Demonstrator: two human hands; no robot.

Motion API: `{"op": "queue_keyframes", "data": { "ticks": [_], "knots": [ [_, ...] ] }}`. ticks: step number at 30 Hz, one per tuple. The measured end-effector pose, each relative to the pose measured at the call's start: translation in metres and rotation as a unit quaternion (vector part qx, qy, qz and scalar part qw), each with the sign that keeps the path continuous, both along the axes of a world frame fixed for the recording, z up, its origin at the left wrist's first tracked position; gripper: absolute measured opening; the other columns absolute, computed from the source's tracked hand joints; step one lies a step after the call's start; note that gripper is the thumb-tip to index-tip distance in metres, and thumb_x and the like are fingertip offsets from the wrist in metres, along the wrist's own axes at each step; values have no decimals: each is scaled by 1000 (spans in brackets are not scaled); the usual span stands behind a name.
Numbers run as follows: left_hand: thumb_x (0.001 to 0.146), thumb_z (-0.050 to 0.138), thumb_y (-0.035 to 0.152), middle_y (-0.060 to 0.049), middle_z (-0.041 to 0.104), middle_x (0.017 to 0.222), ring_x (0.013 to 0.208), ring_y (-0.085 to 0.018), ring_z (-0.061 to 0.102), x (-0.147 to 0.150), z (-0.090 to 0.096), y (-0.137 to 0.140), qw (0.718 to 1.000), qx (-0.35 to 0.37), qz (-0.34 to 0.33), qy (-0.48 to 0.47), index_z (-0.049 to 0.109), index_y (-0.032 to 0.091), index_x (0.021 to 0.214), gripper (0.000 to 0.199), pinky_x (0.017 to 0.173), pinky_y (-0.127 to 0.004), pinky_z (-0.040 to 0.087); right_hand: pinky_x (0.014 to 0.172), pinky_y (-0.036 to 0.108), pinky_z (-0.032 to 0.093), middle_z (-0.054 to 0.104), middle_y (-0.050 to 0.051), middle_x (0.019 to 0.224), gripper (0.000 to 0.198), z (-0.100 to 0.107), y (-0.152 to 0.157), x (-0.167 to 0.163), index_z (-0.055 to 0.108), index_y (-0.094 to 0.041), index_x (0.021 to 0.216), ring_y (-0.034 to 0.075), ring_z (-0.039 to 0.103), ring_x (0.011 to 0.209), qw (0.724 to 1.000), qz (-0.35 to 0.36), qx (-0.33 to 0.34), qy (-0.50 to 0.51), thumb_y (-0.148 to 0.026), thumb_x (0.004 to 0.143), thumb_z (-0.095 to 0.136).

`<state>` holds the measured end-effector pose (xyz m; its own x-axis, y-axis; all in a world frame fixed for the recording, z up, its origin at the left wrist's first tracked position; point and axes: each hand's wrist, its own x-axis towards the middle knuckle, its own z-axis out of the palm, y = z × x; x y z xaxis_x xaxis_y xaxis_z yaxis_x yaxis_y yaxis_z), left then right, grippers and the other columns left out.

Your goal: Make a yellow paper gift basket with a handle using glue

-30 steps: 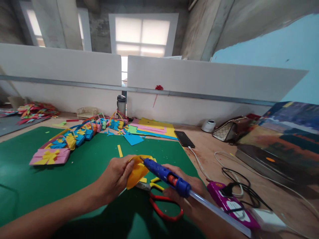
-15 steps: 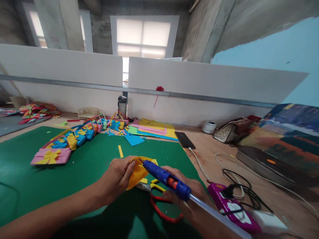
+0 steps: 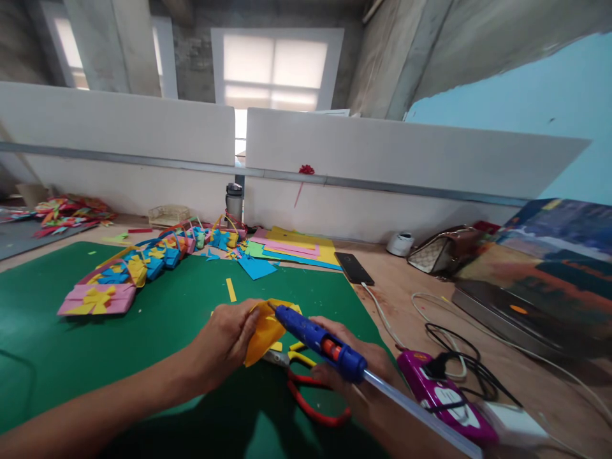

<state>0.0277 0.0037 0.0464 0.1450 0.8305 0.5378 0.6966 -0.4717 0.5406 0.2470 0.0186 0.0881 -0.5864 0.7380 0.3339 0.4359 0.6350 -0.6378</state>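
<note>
My left hand [image 3: 234, 335] pinches a folded piece of yellow paper [image 3: 262, 338] above the green cutting mat [image 3: 182, 331]. In my right hand [image 3: 356, 357] is a blue hot glue gun [image 3: 318, 341], with a clear glue stick [image 3: 421, 411] sticking out of its back end. The gun's nozzle points left and meets the paper's upper edge; whether it touches, I cannot tell. Beneath both hands lie scissors [image 3: 318, 417] with red and yellow handles, partly covered by the paper and my right hand. A narrow yellow strip [image 3: 231, 290] rests on the mat beyond my left hand.
Small paper baskets with bows [image 3: 98, 298] line the mat's left side. Coloured paper sheets [image 3: 296, 245] and a bottle [image 3: 234, 201] stand at the back. On the right are a phone [image 3: 354, 268], a purple power strip [image 3: 442, 395] with cables, and a handbag [image 3: 437, 252].
Almost nothing differs. The nozzle and the yellow paper have shifted very slightly, and both hands keep their hold.
</note>
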Motion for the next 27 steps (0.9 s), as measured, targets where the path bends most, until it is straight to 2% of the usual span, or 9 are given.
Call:
{"op": "queue_keyframes", "data": {
  "ticks": [5, 10, 14, 21, 27],
  "knots": [
    [94, 27, 27, 0, 61, 69, 56, -9, 53, -2, -1, 1, 1000, 2, 4, -8, 58, 16, 89, 34, 55, -19, 39, 66, 26, 51, 69, 4, 97, 34, -3, 3, 1, 55, -22, 113, 18, 66, 80, 999, -13, 28, -13, -37, 83, 52],
    [95, 26, 28, 0, 59, 67, 56, -10, 51, -1, -2, 0, 1000, -10, 9, 1, 57, 16, 88, 34, 55, -19, 38, 68, 25, 52, 70, 3, 94, 36, -9, 7, 0, 56, -22, 112, 18, 67, 78, 1000, 10, 19, 11, -33, 78, 58],
    [95, 26, 28, 1, 57, 64, 53, -9, 49, -1, -1, -1, 1000, -13, 11, 3, 56, 16, 82, 35, 52, -19, 36, 67, 26, 52, 69, 4, 97, 32, -4, 5, 1, 55, -22, 113, 18, 66, 79, 1000, 4, 3, 14, -35, 84, 51],
    [94, 27, 26, 0, 59, 68, 56, -10, 51, -2, -1, 0, 1000, -4, 2, 1, 57, 17, 89, 32, 56, -19, 38, 68, 25, 52, 68, 4, 99, 34, -2, 1, -1, 55, -21, 114, 19, 65, 84, 1000, 6, -24, 6, -32, 81, 55],
    [95, 26, 28, 1, 58, 65, 54, -9, 50, -1, -2, -1, 1000, -8, -3, 0, 56, 16, 83, 35, 53, -19, 36, 64, 25, 52, 69, 2, 92, 31, 1, -1, -2, 56, -23, 112, 17, 66, 75, 1000, -15, 18, -3, -35, 84, 51]
  ]
}}
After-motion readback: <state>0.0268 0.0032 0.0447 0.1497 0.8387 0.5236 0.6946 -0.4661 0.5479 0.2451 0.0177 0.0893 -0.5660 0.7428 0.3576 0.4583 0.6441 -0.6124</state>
